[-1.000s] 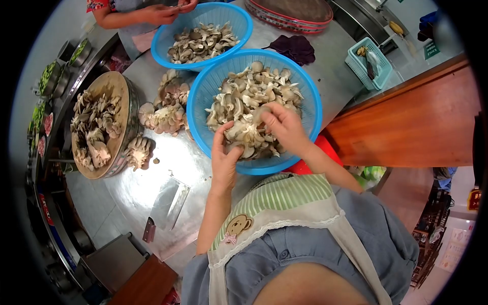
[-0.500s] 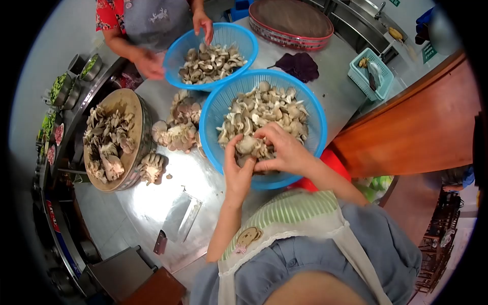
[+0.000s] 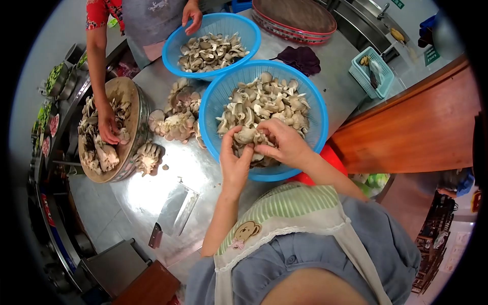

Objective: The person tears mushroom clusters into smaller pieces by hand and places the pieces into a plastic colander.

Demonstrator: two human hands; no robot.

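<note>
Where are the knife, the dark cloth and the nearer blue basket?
Knife (image 3: 171, 209), head view: on the blade.
Dark cloth (image 3: 300, 61), head view: on its middle.
Nearer blue basket (image 3: 323, 119), head view: on its right rim.

Before me on the table (image 3: 140, 203) a near basket (image 3: 325, 119) holds mushrooms (image 3: 262, 104), a far basket (image 3: 173, 46) behind, clusters (image 3: 177, 122) then a chopping block (image 3: 121, 89) leftward.

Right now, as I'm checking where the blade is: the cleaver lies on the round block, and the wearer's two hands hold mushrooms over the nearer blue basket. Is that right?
Not quite: in the head view the cleaver lies on the metal table. The rest stands: left hand and right hand hold mushrooms over the nearer blue basket.
</note>
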